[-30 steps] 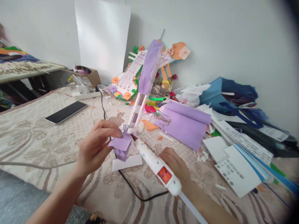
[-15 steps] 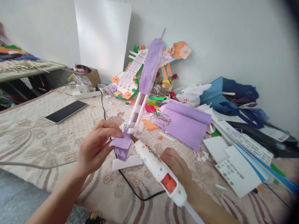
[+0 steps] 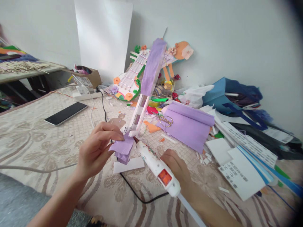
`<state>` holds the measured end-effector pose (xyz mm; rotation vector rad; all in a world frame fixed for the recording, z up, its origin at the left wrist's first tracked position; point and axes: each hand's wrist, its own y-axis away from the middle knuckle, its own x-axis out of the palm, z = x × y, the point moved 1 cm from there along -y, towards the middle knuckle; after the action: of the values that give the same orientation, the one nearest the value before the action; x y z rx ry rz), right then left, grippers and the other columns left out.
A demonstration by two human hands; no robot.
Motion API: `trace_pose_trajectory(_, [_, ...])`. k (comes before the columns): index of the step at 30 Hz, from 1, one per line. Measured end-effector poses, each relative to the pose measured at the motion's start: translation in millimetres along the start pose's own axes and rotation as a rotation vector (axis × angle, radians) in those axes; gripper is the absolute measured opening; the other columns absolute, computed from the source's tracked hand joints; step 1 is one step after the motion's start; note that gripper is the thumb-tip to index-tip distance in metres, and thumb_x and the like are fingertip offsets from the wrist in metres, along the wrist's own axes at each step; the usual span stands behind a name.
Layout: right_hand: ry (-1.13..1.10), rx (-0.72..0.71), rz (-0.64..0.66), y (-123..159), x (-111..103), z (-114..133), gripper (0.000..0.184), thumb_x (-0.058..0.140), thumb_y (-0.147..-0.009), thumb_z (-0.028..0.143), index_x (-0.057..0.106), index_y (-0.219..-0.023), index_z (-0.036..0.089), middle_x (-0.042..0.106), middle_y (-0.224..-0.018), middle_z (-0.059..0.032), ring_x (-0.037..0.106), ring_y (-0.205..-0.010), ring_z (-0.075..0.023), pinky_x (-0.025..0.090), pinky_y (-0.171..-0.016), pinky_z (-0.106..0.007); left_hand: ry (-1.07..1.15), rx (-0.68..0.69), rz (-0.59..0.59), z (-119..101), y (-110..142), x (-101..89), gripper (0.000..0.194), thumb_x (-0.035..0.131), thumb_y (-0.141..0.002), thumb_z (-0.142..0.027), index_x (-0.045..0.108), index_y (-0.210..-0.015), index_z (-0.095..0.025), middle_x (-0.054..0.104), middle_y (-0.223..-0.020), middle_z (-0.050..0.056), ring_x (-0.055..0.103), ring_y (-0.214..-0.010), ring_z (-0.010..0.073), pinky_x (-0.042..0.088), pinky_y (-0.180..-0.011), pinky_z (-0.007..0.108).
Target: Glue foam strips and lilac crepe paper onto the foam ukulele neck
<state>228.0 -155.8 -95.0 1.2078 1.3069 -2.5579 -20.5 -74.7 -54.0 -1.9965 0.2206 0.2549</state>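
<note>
My left hand pinches a strip of purple crepe paper at the lower end of a long white frame. The frame leans up and away, its upper part wrapped in purple paper. In my right hand is a white hot glue gun with an orange-red switch and a glue stick out of its back. Its nozzle points at the purple strip and the frame's lower end; whether it touches them I cannot tell. A white strip lies on the cloth below.
A phone lies at left. Behind stands a flower-trimmed paper instrument. To the right are scissors on a purple crepe sheet, white card pieces and a blue bag. A black cord crosses the cloth.
The glue gun's nozzle moved slightly up and left toward the frame's end, then back down and right. My left hand has stayed nearly still on the purple strip.
</note>
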Motion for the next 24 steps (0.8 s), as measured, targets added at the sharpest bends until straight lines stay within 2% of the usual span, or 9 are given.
trace_pose_trajectory(4, [0.029, 0.003, 0.028, 0.3, 2.7, -3.1, 0.016, 0.043, -0.094, 0.009, 0.051, -0.102, 0.021, 0.056, -0.083, -0.0035, 0.056, -0.070, -0.0192, 0.040, -0.053, -0.030, 0.042, 0.038, 0.025, 0.0, -3.3, 1.1, 0.011, 0.060, -0.093, -0.013, 0.065, -0.103, -0.014, 0.061, -0.093, 0.006, 0.059, -0.089, 0.0142, 0.052, -0.078, 0.025])
trace_pose_trajectory(7, [0.016, 0.022, 0.037, 0.2, 4.4, -4.6, 0.012, 0.046, -0.095, 0.014, 0.051, -0.102, 0.021, 0.055, -0.082, -0.0032, 0.056, -0.070, -0.0192, 0.040, -0.053, -0.030, 0.092, 0.088, 0.038, 1.6, -4.1, 0.0, 0.013, 0.059, -0.093, -0.008, 0.064, -0.105, -0.010, 0.059, -0.095, 0.007, 0.057, -0.093, 0.0132, 0.050, -0.081, 0.023])
trace_pose_trajectory(11, [0.003, 0.059, 0.044, -0.6, 5.2, -5.3, 0.007, 0.048, -0.095, 0.020, 0.051, -0.101, 0.022, 0.055, -0.081, -0.0020, 0.055, -0.067, -0.0182, 0.039, -0.052, -0.029, 0.107, 0.089, 0.045, 3.0, -2.5, -1.7, 0.014, 0.058, -0.092, -0.007, 0.063, -0.106, -0.008, 0.058, -0.097, 0.008, 0.057, -0.095, 0.0127, 0.049, -0.083, 0.022])
trace_pose_trajectory(24, [0.010, 0.068, 0.043, -0.3, 3.3, -7.4, 0.007, 0.051, -0.092, 0.019, 0.049, -0.097, 0.024, 0.053, -0.079, 0.0001, 0.055, -0.063, -0.0173, 0.039, -0.050, -0.029, 0.054, 0.085, 0.021, 3.0, -4.9, -0.2, 0.011, 0.060, -0.093, -0.014, 0.064, -0.103, -0.011, 0.060, -0.092, 0.008, 0.058, -0.088, 0.0140, 0.051, -0.075, 0.024])
